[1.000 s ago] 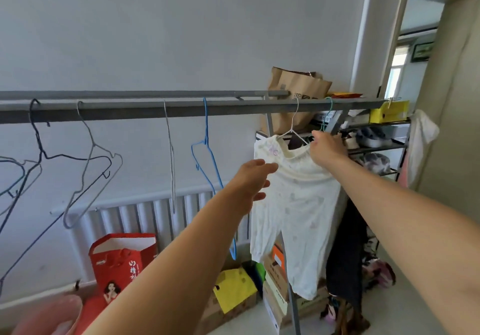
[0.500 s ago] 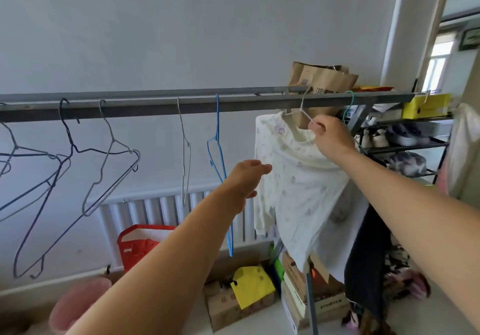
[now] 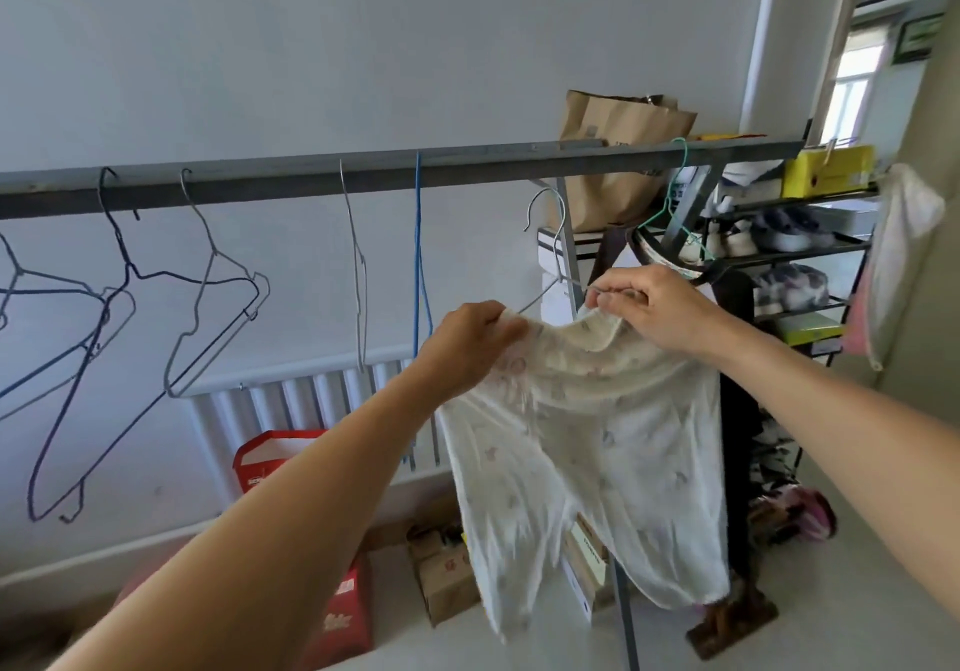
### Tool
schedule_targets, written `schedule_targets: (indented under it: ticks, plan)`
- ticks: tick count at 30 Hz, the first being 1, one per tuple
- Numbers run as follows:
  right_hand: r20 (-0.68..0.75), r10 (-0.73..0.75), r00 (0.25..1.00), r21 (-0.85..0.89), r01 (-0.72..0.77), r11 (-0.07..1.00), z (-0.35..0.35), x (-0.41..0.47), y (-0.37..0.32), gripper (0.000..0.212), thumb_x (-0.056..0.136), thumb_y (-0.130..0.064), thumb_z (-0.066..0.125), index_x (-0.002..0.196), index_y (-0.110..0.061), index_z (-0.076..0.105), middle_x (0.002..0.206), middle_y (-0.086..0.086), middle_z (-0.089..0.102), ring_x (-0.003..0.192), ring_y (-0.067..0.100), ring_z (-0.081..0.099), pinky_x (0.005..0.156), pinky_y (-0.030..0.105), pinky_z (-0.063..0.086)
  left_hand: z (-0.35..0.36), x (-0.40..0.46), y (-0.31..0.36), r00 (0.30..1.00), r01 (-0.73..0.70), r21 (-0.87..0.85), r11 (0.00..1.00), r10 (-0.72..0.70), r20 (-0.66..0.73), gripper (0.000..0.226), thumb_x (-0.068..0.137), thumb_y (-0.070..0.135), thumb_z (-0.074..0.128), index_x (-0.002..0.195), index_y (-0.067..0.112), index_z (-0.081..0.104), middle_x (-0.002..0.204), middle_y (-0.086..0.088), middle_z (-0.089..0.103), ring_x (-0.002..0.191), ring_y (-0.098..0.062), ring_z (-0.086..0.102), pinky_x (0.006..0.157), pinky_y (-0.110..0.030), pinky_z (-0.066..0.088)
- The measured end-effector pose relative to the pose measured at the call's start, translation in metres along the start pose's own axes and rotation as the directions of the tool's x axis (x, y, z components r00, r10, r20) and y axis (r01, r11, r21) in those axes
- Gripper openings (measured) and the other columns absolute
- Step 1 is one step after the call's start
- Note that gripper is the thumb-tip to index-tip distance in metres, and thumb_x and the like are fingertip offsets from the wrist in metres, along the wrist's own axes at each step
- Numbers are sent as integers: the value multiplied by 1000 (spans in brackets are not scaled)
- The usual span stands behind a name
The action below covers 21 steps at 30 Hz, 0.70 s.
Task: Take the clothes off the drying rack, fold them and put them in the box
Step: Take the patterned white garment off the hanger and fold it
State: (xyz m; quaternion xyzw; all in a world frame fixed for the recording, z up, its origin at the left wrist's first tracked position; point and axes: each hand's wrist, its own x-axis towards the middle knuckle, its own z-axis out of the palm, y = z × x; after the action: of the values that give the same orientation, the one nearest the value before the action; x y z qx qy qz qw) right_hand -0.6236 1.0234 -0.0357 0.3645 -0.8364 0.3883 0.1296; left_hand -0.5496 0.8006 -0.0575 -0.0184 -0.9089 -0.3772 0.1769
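A pair of cream printed trousers (image 3: 587, 441) hangs from a silver wire hanger (image 3: 550, 254), which is off the grey rack bar (image 3: 363, 176) and below it. My left hand (image 3: 467, 343) grips the left side of the waistband. My right hand (image 3: 649, 306) pinches the waistband's right side together with the hanger wire. A dark garment (image 3: 737, 410) on a green hanger (image 3: 675, 192) still hangs on the bar, to the right behind the trousers.
Several bare wire hangers (image 3: 208, 296) and a blue hanger (image 3: 421, 265) hang along the bar. A radiator (image 3: 291, 405), a red bag (image 3: 275, 457) and cardboard boxes (image 3: 447, 577) stand below. A shoe shelf (image 3: 800, 249) is at the right.
The hanger with the trousers has come off the bar and moved down. My left hand, open and reaching before, now grips the waistband.
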Motion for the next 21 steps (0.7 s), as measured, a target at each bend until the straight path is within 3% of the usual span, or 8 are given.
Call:
schedule_targets:
  ticks: [2, 4, 7, 9, 12, 14, 17, 21]
  plan:
    - [24, 19, 1000, 20, -19, 1000, 5, -5, 3, 18, 95, 0, 55, 95, -12, 68, 55, -31, 57, 54, -11, 52, 55, 5, 36, -2, -4, -2, 999, -34, 35, 999, 35, -23, 26, 91, 45, 51, 71, 29, 55, 67, 12, 55, 67, -13, 52, 66, -34, 43]
    - [80, 52, 995, 14, -53, 998, 11, -9, 4, 25, 91, 2, 53, 99, -17, 67, 65, -28, 62, 63, -8, 56, 60, 6, 38, -5, -7, -1, 997, -13, 160, 987, 26, -79, 17, 92, 49, 48, 85, 40, 60, 82, 15, 65, 80, -13, 61, 72, -33, 46]
    - [136, 133, 982, 34, -138, 990, 18, -10, 12, 29, 87, -3, 57, 98, -29, 66, 94, -6, 69, 87, 12, 63, 71, 18, 45, -8, -11, -2, 988, 37, 269, 962, 5, -153, 18, 96, 45, 46, 99, 40, 63, 94, 12, 69, 88, -14, 62, 74, -33, 44]
    - [176, 172, 969, 33, -181, 983, 20, -9, 14, 30, 87, -5, 59, 96, -33, 66, 96, -6, 68, 90, 12, 63, 72, 20, 46, -8, -13, -4, 984, 41, 285, 958, 11, -180, 19, 96, 46, 46, 100, 39, 63, 95, 12, 69, 90, -15, 62, 76, -34, 45]
    - [241, 215, 946, 67, -237, 969, 21, -7, 16, 29, 87, -9, 64, 100, -34, 68, 106, -7, 70, 100, 9, 64, 86, 25, 51, -10, -16, -15, 981, 28, 300, 954, 31, -190, 18, 96, 47, 46, 102, 37, 60, 93, 13, 69, 90, -15, 62, 74, -33, 44]
    - [257, 243, 935, 93, -274, 957, 21, -6, 17, 17, 89, -24, 69, 104, -31, 72, 107, -8, 70, 102, 6, 63, 90, 27, 51, -13, -18, -22, 980, 12, 320, 947, 53, -193, 16, 98, 48, 45, 104, 39, 57, 92, 12, 68, 88, -16, 62, 71, -32, 44]
    - [202, 291, 935, 98, -315, 944, 20, -4, 18, 14, 88, -31, 70, 98, -22, 74, 98, -6, 71, 93, 7, 63, 81, 24, 48, -16, -20, -30, 975, 16, 322, 947, 56, -214, 13, 99, 46, 44, 104, 41, 54, 91, 12, 67, 85, -18, 63, 72, -34, 49]
    - [55, 435, 899, 62, -438, 897, 14, -3, 33, 14, 92, -4, 55, 86, -10, 67, 83, 6, 61, 75, 19, 53, 62, 27, 41, -22, -25, -38, 952, 33, 290, 957, 58, -300, 9, 99, 42, 47, 100, 36, 54, 85, 9, 67, 83, -20, 62, 76, -39, 50]
